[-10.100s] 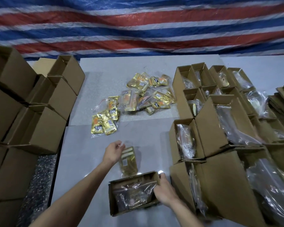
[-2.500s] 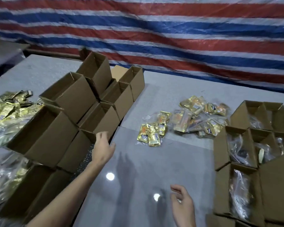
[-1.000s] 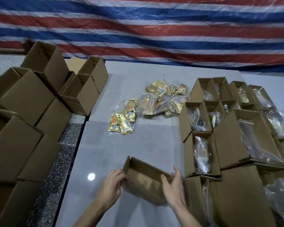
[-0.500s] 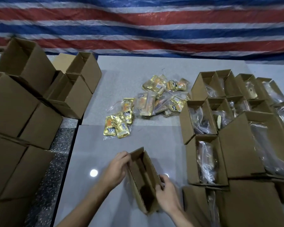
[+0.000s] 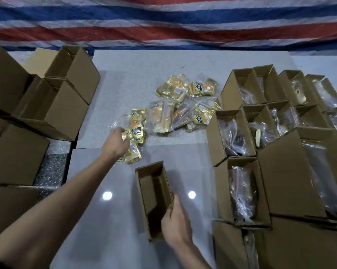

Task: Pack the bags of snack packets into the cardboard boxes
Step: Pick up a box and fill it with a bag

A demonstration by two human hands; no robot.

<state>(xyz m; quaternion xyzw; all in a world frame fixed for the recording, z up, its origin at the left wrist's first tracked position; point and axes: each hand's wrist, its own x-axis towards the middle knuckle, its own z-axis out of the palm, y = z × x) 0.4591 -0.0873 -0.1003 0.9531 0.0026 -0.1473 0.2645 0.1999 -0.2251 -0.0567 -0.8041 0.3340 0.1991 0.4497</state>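
1. Reaching out in the head view, your left hand (image 5: pixel 116 141) is closing on the nearest bag of snack packets (image 5: pixel 134 136); the fingers curl onto its near-left edge and appear to be pinching the clear plastic, though the bag lies on the table (image 5: pixel 125 220) and is not yet lifted.
2. Your right hand (image 5: pixel 176 224) grips the near right wall of the empty cardboard box (image 5: pixel 154 199), fingers curled over the rim, steadying it with its opening facing up.
3. You are, by my reading, at the pick-up step for this box: it holds nothing so far.
4. The bag sits just beyond and slightly left of the box's far end, near but not touching it. The other bags (image 5: pixel 185 107) lie in a loose heap further back, well clear of both hands.
5. Next you need to lift the bag and bring it back over the opening. The box is narrow, so feed the bag in lengthwise and keep the right hand bracing the wall.
6. Filled boxes (image 5: pixel 241 193) stand to your right, empty ones (image 5: pixel 53 109) to your left.
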